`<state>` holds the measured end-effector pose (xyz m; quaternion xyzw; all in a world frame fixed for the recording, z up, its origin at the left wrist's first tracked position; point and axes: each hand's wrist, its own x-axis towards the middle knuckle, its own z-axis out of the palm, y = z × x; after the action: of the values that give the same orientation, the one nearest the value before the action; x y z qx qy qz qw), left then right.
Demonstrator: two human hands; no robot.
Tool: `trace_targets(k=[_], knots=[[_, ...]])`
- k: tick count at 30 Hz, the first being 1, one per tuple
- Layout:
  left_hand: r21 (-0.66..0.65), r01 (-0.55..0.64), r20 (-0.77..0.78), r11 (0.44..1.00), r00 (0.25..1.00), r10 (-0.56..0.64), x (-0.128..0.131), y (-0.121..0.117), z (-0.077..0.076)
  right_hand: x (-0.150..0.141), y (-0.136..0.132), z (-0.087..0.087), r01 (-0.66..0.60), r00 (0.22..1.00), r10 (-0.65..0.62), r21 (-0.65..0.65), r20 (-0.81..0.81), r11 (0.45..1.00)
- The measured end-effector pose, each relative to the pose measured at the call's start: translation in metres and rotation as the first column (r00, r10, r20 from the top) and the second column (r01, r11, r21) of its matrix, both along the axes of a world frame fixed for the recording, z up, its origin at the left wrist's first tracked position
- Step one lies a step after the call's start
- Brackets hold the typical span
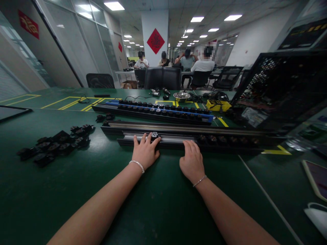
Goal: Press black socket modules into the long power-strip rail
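Observation:
Both hands rest on the near edge of a long black rail [171,139] with a shiny metal channel. My left hand [145,151] has its fingers spread over the channel, its index finger against a small black module [154,135] sitting in it. Over the rail to the right lies my right hand [192,158], fingers bent together over the front edge; what is under the fingertips is hidden. Further right, several dark modules [213,139] sit in a row in the same rail. A second long rail [178,126] lies just behind.
Loose black modules [60,143] are piled on the green table at left. Behind the rails stands a blue-edged rack [166,112] of modules, then a metal bowl [181,96] and a yellow tray [218,105]. A phone [316,177] lies at right. People [204,63] sit beyond.

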<state>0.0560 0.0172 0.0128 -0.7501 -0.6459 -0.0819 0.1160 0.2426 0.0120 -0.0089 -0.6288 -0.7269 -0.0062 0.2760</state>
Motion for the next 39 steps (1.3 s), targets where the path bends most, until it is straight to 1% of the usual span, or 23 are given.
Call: trace_targets(k=[5, 16, 26, 30, 35, 39], knots=[[-0.012, -0.007, -0.002, 1.000, 1.000, 0.007, -0.002, -0.001, 0.001, 0.000, 0.000, 0.000, 0.000, 1.000, 0.000, 0.004, -0.005, 1.000], [0.000, -0.014, -0.004, 1.000, 1.000, 0.014, -0.004, 0.000, -0.003, 0.000, 0.000, 0.000, -0.005, 1.000, 0.005, 0.004, -0.002, 1.000], [-0.006, -0.051, 0.013, 0.999, 0.999, 0.051, -0.004, -0.002, -0.001, 0.001, 0.001, 0.001, -0.007, 1.000, 0.007, -0.008, -0.003, 1.000], [0.019, -0.052, 0.009, 0.998, 0.999, 0.052, -0.007, -0.002, -0.002, 0.001, 0.001, 0.001, -0.007, 1.000, 0.007, 0.007, -0.007, 1.000], [0.049, -0.040, 0.002, 0.998, 0.999, 0.040, -0.011, -0.002, -0.002, 0.000, 0.000, 0.001, 0.005, 1.000, -0.005, -0.007, -0.012, 1.000], [0.037, -0.037, -0.006, 0.999, 0.999, 0.038, -0.013, -0.003, -0.002, 0.000, -0.001, 0.002, 0.014, 1.000, -0.014, -0.016, -0.012, 1.000]])
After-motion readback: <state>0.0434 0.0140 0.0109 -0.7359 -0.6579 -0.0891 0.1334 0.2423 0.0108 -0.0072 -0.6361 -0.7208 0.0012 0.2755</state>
